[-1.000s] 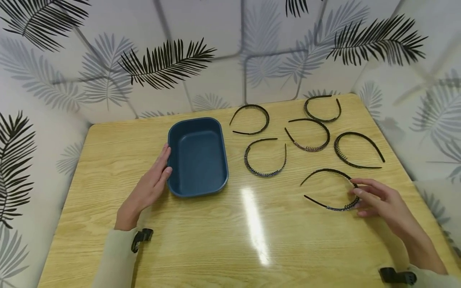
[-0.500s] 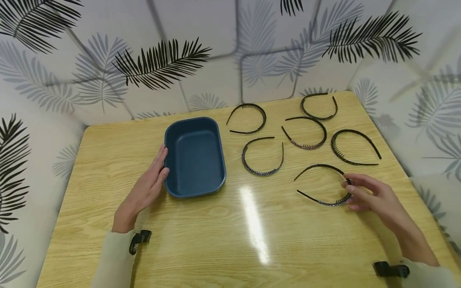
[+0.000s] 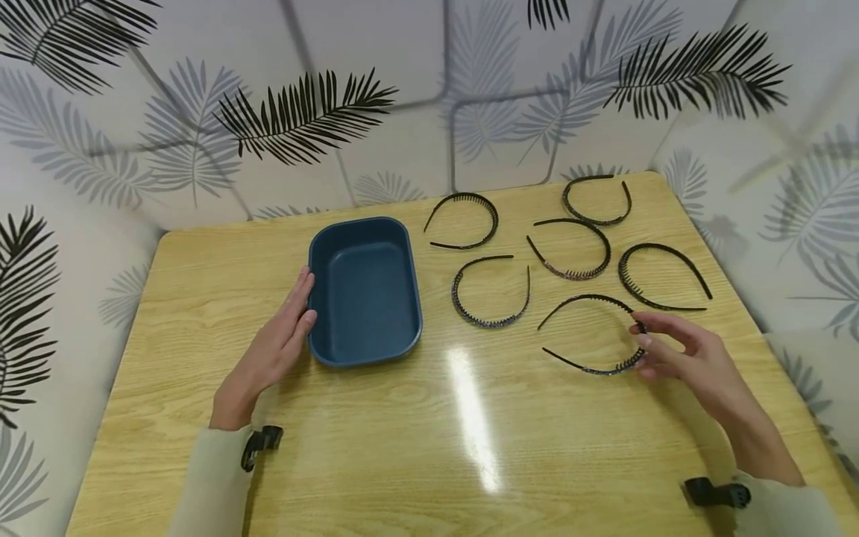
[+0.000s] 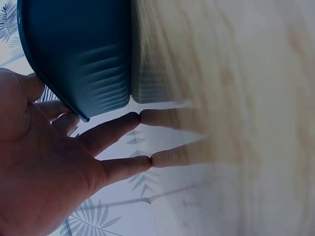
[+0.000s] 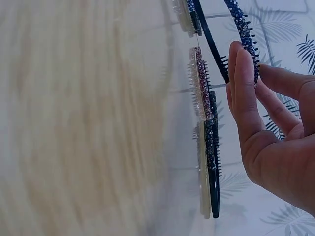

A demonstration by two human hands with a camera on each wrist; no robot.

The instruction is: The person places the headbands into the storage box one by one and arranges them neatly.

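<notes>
My right hand [image 3: 694, 365] pinches a black toothed headband [image 3: 607, 371] at its curved middle, with thumb and fingers on the band. Its open ends point left, towards the container. In the right wrist view, blue glitter covers the outer face of this headband [image 5: 240, 23], which is raised off the table. On the left, my left hand [image 3: 275, 350] lies with extended fingers against the side of a dark blue rectangular container [image 3: 365, 298]. Seen from the left wrist, the fingers spread beside the container's ribbed wall [image 4: 93, 64], some of them reaching down to the tabletop.
Several more headbands lie on the wooden table [image 3: 376, 447]: one [image 3: 496, 224] right of the container, one [image 3: 490, 324] nearer me, one [image 3: 607, 253] in the middle, one [image 3: 596, 222] at the back right and one [image 3: 664, 306] at the right. A leaf-patterned covering [image 3: 382, 45] rises behind.
My right hand has carried the pinched headband a little to the left and away from me. The left hand keeps its place at the container.
</notes>
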